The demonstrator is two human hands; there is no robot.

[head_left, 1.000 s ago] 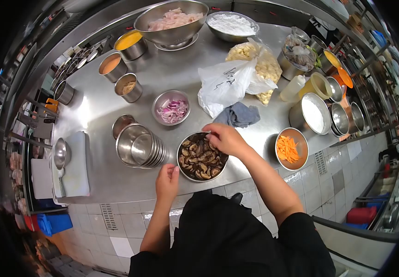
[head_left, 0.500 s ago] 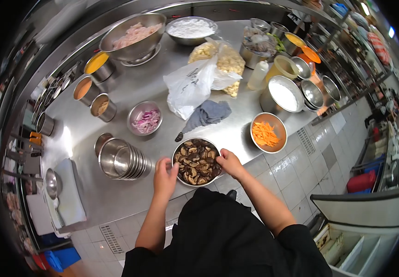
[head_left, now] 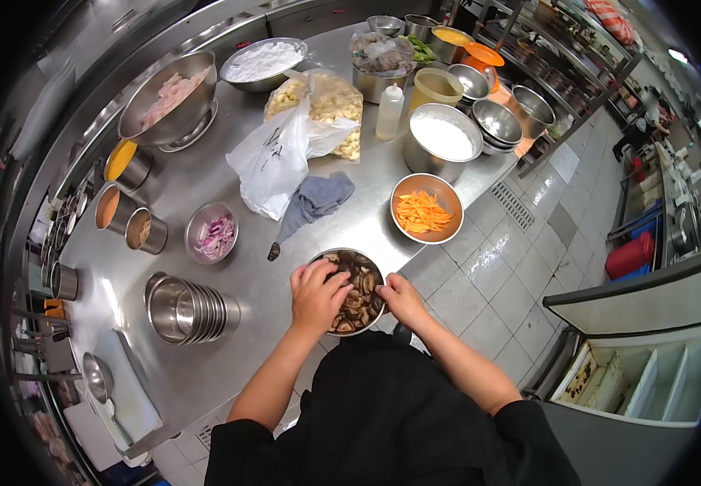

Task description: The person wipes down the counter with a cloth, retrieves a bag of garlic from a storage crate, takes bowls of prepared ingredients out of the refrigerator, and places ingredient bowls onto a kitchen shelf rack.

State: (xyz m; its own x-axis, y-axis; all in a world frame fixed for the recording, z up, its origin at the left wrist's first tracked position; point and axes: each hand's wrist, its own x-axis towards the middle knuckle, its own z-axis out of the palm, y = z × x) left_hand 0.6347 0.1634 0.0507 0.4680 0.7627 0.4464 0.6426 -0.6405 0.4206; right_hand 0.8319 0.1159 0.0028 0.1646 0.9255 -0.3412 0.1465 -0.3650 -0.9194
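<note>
A round metal bowl of dark sliced mushrooms (head_left: 360, 301) is at the table's front edge. My left hand (head_left: 316, 293) lies over the bowl's left side with its fingers spread on the mushrooms. At the right rim, my right hand (head_left: 403, 298) pinches the bowl's edge between thumb and fingers. One dark mushroom piece (head_left: 273, 252) lies on the metal table up and left of the bowl. Behind it rests a crumpled grey cloth (head_left: 316, 202). A bowl of orange strips (head_left: 423, 212) stands to the upper right.
Stacked metal bowls (head_left: 184, 310) and a bowl of purple onion (head_left: 213, 235) stand left. Further back are a white bag (head_left: 268, 162), a squeeze bottle (head_left: 389, 113) and a pot of white contents (head_left: 444, 138). An open compartment (head_left: 642, 381) is at right; a person (head_left: 644, 121) stands far off.
The view has swung to the right. My right hand went from inside the bowl to its rim, and my left hand moved onto the mushrooms. A dark piece now lies on the table.
</note>
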